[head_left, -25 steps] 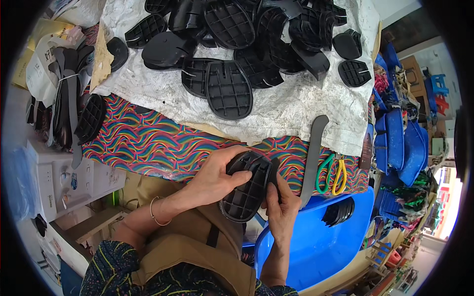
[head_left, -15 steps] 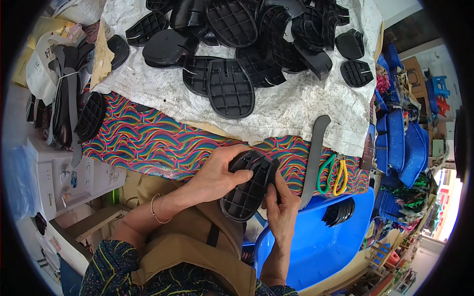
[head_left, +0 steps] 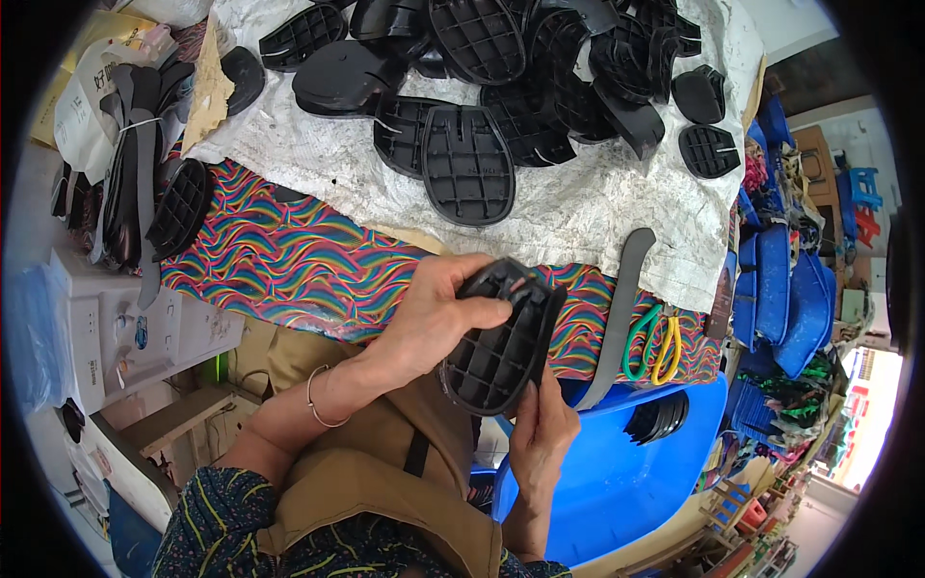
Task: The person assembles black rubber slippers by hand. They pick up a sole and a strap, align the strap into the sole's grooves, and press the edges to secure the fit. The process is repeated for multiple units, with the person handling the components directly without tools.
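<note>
The tabletop [head_left: 299, 260], in bright wavy patterning, spreads beyond both grips; a blue tub [head_left: 617, 491] sits below and to the right of the right grip. Forward of the left grip lie many black gridded pieces [head_left: 469, 169]. The left grip [head_left: 429, 323] holds the upper left of one such black piece [head_left: 491, 356], thumb across its face; the right grip [head_left: 544, 433] pinches its lower right edge, where a dark strip [head_left: 550, 328] seems to run. The piece sits between the grips, gridded face up, long axis steep and leaning right at the top, rounded end toward the lap. The step looks like setting the strip along that edge; the next move likely calls for a firm left hold and a right-hand press. Right of the grips lie scissors [head_left: 673, 326].
</note>
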A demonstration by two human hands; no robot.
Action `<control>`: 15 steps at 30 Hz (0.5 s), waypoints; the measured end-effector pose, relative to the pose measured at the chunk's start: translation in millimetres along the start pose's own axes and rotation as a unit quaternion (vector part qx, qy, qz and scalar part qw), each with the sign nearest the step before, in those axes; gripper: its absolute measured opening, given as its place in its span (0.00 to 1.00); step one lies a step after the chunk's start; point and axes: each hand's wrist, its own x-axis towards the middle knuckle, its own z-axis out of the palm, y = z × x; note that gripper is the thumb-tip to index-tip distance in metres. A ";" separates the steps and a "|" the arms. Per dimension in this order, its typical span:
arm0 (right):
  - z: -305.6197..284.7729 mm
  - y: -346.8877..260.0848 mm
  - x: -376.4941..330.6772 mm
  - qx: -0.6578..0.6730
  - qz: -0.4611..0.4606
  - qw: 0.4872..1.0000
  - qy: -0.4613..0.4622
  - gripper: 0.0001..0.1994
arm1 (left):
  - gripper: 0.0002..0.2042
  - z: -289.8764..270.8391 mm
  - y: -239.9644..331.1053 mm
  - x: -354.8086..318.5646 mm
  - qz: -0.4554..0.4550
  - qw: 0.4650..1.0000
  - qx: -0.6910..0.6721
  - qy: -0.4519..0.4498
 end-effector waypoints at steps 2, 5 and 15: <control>1.3 -3.9 -6.5 0.015 0.032 0.999 0.004 0.17 | 0.12 1.3 4.1 0.4 0.004 1.000 -0.019 -0.005; 6.5 -6.2 -14.7 0.032 0.067 0.997 0.023 0.18 | 0.12 3.2 3.6 1.2 0.017 1.000 0.000 -0.002; 7.5 -14.8 -20.2 0.186 0.183 0.965 0.011 0.14 | 0.14 9.8 -0.2 0.0 0.114 0.987 0.109 0.043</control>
